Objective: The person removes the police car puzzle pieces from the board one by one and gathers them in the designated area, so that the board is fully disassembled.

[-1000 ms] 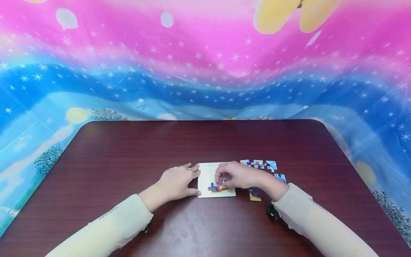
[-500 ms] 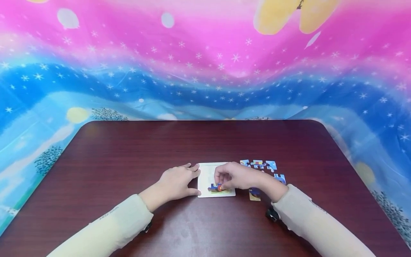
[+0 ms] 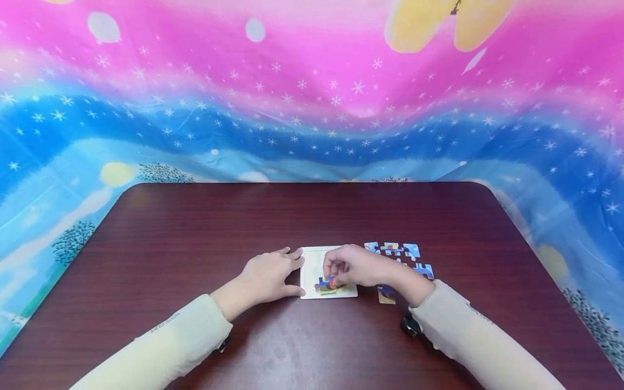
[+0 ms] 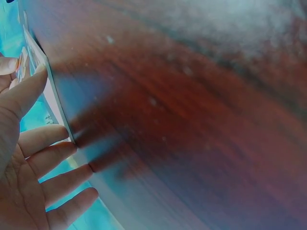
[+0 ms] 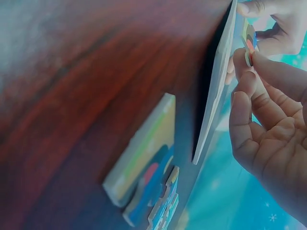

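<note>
A pale, square puzzle board lies on the table in the head view. My left hand touches its left edge, with fingers and thumb spread along the rim. Over the board's lower part, my right hand pinches a jigsaw puzzle piece printed in blue, red and yellow. In the right wrist view, thumb and forefinger grip the end of that jigsaw puzzle piece, which stands tilted above the board. My right hand covers the board's right side in the head view.
Several loose puzzle pieces lie right of the board, some partly hidden behind the right forearm. One yellow and blue piece lies nearest the front. The dark wooden table ends at a colourful patterned cloth.
My right hand has shifted slightly left, carrying the pinched jigsaw puzzle piece with it over the board. The left hand stays in place at the edge.
</note>
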